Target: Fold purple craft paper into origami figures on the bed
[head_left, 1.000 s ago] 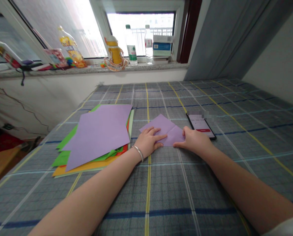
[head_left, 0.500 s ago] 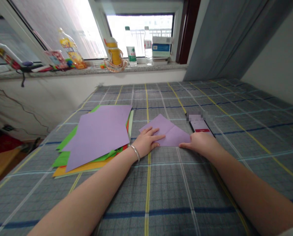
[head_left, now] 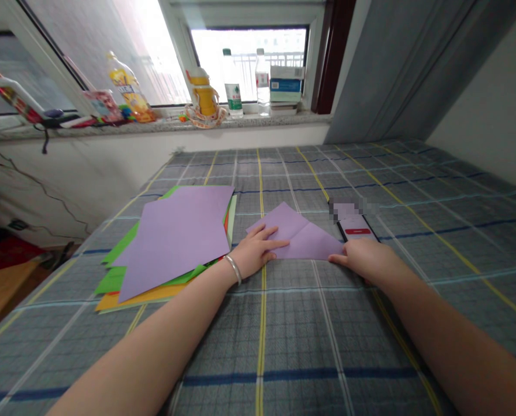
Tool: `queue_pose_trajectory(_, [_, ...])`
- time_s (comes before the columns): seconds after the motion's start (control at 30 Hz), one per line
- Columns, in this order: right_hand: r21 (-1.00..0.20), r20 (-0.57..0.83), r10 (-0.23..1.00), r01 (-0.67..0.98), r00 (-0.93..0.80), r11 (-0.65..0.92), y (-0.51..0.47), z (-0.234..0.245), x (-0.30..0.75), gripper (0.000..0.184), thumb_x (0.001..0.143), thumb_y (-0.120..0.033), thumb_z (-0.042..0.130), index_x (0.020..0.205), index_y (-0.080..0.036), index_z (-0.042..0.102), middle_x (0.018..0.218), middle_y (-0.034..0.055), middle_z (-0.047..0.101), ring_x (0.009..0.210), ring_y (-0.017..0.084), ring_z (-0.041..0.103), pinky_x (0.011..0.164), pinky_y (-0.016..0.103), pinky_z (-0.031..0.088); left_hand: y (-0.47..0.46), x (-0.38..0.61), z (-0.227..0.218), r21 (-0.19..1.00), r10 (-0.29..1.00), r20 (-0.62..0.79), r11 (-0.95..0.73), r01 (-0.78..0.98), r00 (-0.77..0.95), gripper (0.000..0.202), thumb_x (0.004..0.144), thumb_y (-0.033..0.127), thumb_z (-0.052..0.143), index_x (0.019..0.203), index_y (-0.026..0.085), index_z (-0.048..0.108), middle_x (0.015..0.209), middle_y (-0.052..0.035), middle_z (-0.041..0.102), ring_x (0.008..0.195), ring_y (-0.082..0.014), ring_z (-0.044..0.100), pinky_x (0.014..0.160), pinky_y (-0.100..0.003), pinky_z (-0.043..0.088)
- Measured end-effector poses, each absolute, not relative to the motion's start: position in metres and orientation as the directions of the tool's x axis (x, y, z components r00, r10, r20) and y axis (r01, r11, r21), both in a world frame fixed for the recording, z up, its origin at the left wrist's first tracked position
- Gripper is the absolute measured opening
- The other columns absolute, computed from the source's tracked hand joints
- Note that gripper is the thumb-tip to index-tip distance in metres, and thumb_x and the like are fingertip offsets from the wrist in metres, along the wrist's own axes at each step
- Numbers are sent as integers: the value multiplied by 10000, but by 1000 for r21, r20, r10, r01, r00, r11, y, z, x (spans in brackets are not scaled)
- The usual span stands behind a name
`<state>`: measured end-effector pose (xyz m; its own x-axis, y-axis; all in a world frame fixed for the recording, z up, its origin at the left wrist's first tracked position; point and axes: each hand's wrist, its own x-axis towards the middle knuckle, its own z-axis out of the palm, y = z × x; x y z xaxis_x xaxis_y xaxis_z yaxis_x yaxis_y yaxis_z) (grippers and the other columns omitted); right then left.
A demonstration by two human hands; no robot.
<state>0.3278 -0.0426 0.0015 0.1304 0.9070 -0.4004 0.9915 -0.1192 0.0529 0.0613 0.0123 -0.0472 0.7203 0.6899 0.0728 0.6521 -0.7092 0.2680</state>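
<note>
A folded sheet of purple paper (head_left: pixel 301 237) lies flat on the plaid cloth, roughly a triangle with its point away from me. A crease runs across its upper right part. My left hand (head_left: pixel 255 251), wearing a silver bangle (head_left: pixel 234 269), rests over the paper's left part with fingers spread. At the right corner is my right hand (head_left: pixel 364 258), its fingers curled and the thumb along the near edge; that corner is hidden under it. Just beyond the right hand lies a phone (head_left: pixel 355 222), its lower end partly covered.
Left of my hands is a stack of coloured paper, with a purple sheet (head_left: pixel 179 237) on top and green and orange ones below. The windowsill at the back holds a yellow cup (head_left: pixel 204 98), several bottles, including a green-capped bottle (head_left: pixel 233 86), and boxes (head_left: pixel 286 86).
My right hand has slid a little to the right along the near edge of the folded paper, showing more of its right part. My left hand stays on the paper, nearly still.
</note>
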Motion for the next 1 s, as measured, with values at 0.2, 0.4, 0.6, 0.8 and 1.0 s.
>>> queue_pose_trajectory(0.2, [-36, -409, 912, 999, 10, -27, -40, 2, 340, 381, 830, -517, 544, 650, -199, 649, 648, 89, 660, 591, 213, 621, 530, 300, 354, 10, 61, -43, 266, 688, 71, -711, 651, 722, 417, 887, 162, 545, 1263, 334, 602, 1461, -63, 435, 1363, -292, 369, 1115, -532, 311])
queue_pose_trajectory(0.4, [-103, -200, 978, 994, -67, 47, -39, 4, 344, 257, 814, -358, 537, 603, -217, 579, 629, 29, 630, 556, 159, 543, 509, 278, 281, 2, 66, -41, 277, 724, 90, -678, 681, 684, 474, 791, 115, 587, 1217, 314, 645, 1454, -57, 448, 1375, -318, 348, 1128, -526, 296])
queue_pose_trajectory(0.6, [-223, 228, 938, 924, -261, 311, -46, -10, 319, 174, 839, -374, 577, 772, -214, 585, 790, 13, 650, 704, 159, 569, 584, 276, 337, -8, 78, -41, 208, 690, 224, -724, 658, 689, 334, 828, 223, 594, 1154, 238, 664, 1327, -62, 578, 1308, -305, 441, 1102, -557, 321])
queue_pose_trajectory(0.8, [-30, 273, 754, 778, -597, 628, -45, -31, 299, 76, 858, -273, 594, 857, -202, 622, 927, 41, 656, 911, 204, 558, 771, 316, 379, -7, 83, -49, 102, 560, 310, -823, 559, 768, 268, 891, 301, 584, 1118, 170, 642, 1230, -73, 649, 1221, -249, 543, 1065, -461, 416])
queue_pose_trajectory(1.0, [47, 319, 714, 762, -624, 645, -42, -37, 292, 140, 897, -213, 493, 878, -187, 629, 875, 50, 661, 851, 195, 556, 760, 327, 364, -7, 86, -52, -37, 459, 341, -866, 499, 821, 224, 954, 258, 479, 1061, 174, 657, 1146, -66, 693, 1075, -203, 643, 921, -363, 523])
